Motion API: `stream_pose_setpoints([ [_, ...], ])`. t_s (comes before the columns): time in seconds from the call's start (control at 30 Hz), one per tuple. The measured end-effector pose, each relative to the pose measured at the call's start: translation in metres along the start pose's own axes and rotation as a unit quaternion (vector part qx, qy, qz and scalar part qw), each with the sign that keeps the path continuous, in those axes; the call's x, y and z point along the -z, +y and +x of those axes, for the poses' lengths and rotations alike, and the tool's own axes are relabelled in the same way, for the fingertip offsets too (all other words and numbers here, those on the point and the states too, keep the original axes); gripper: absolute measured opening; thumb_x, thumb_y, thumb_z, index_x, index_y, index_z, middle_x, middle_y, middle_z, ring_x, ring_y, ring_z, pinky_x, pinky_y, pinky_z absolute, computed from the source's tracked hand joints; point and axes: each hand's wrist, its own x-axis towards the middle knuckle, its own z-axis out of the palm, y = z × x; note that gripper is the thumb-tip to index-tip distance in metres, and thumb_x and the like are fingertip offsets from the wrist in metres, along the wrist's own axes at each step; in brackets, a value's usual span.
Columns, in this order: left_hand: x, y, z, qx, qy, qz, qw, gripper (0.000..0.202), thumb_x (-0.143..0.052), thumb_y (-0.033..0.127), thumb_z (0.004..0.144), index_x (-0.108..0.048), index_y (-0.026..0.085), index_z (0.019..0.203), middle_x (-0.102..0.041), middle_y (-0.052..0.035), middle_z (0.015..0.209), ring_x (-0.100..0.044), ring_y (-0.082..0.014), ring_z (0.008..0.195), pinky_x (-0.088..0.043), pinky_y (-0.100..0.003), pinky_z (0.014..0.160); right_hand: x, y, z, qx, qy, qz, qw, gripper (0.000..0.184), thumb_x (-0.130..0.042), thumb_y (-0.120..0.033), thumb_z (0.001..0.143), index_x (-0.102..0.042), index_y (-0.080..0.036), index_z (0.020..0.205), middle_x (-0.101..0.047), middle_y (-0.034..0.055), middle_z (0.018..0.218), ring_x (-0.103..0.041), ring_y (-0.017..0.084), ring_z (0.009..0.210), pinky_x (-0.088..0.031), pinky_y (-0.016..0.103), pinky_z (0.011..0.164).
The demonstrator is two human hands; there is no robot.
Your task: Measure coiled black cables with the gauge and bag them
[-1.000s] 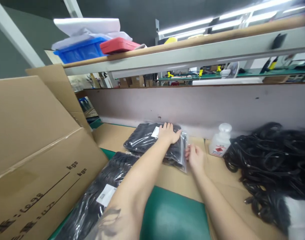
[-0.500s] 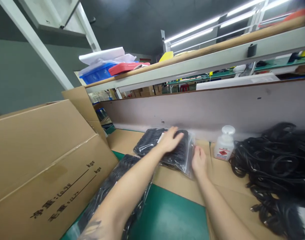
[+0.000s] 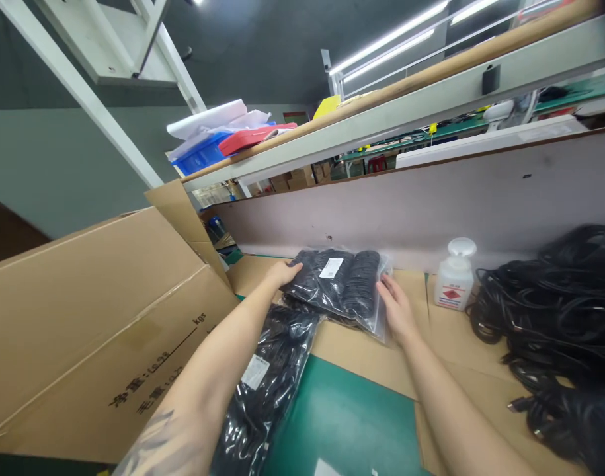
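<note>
A clear plastic bag of coiled black cables (image 3: pixel 339 285) with a white label lies on the cardboard sheet by the back panel, on top of another such bag. My left hand (image 3: pixel 282 272) grips its left end, fingers curled over the edge. My right hand (image 3: pixel 395 305) holds its right edge, fingers pressed on the plastic. A second long bag of black cables (image 3: pixel 262 390) lies nearer me, under my left forearm.
A large open cardboard box (image 3: pixel 98 317) fills the left side. A white pump bottle (image 3: pixel 455 275) stands right of the bag. A big heap of loose black cables (image 3: pixel 555 324) covers the right. A grey back panel (image 3: pixel 431 198) and a shelf run behind.
My left hand slid from the top of the bag to its left end. My right hand stays at the right edge. The camera tilted up and left.
</note>
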Motion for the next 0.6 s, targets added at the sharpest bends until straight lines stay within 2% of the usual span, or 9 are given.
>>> stream_pose_setpoints([
  [0.07,-0.003,-0.002,-0.003,-0.001,-0.004,-0.011,1.000,0.032,-0.058,0.035,0.093,-0.059,0.017,0.120,-0.061,-0.0093,0.121,-0.063,-0.0231,0.102,-0.054,-0.043,0.086,0.002,-0.006,0.001,-0.029,0.025,-0.017,0.999,0.040,-0.058,-0.035,0.097,-0.053,-0.016,0.131,-0.060,0.0106,0.129,-0.060,0.025,0.114,-0.048,0.045,0.098],
  [0.13,-0.008,-0.006,-0.010,0.001,-0.004,-0.025,1.000,0.033,-0.058,0.035,0.093,-0.058,0.017,0.120,-0.061,-0.0095,0.121,-0.063,-0.0233,0.103,-0.054,-0.044,0.086,0.006,-0.012,0.000,-0.076,0.035,-0.049,0.995,0.032,-0.058,-0.034,0.097,-0.057,-0.015,0.122,-0.065,0.0084,0.114,-0.065,0.023,0.099,-0.053,0.043,0.087],
  [0.23,-0.013,-0.011,-0.015,0.006,-0.001,-0.047,0.999,0.032,-0.058,0.035,0.093,-0.059,0.018,0.120,-0.061,-0.0094,0.122,-0.062,-0.0234,0.104,-0.054,-0.043,0.087,0.012,-0.022,-0.008,-0.150,-0.007,-0.095,0.984,0.024,-0.059,-0.037,0.097,-0.064,-0.015,0.102,-0.066,0.0040,0.095,-0.065,0.016,0.076,-0.057,0.032,0.070],
  [0.3,-0.011,-0.011,-0.015,0.008,0.000,-0.064,0.998,0.032,-0.059,0.035,0.093,-0.059,0.017,0.120,-0.061,-0.0092,0.122,-0.062,-0.0235,0.103,-0.054,-0.043,0.087,0.013,-0.028,-0.016,-0.175,-0.041,-0.111,0.977,0.025,-0.059,-0.039,0.097,-0.064,-0.014,0.098,-0.066,0.0025,0.088,-0.063,0.013,0.068,-0.056,0.028,0.062],
  [0.43,0.000,-0.005,-0.009,0.007,0.004,-0.095,0.995,0.033,-0.059,0.034,0.092,-0.058,0.017,0.120,-0.061,-0.0097,0.122,-0.062,-0.0236,0.103,-0.054,-0.043,0.086,0.005,-0.049,-0.017,-0.154,-0.064,-0.119,0.979,0.022,-0.059,-0.034,0.097,-0.062,-0.013,0.103,-0.065,0.0019,0.089,-0.063,0.012,0.067,-0.055,0.026,0.059],
  [0.6,0.004,-0.004,0.005,-0.013,0.023,-0.132,0.991,0.032,-0.059,0.034,0.093,-0.059,0.017,0.120,-0.061,-0.0095,0.122,-0.062,-0.0235,0.103,-0.054,-0.043,0.087,-0.004,-0.085,0.018,-0.094,-0.053,-0.126,0.986,0.023,-0.057,-0.035,0.098,-0.063,-0.013,0.097,-0.063,0.0004,0.083,-0.061,0.011,0.062,-0.053,0.024,0.056],
])
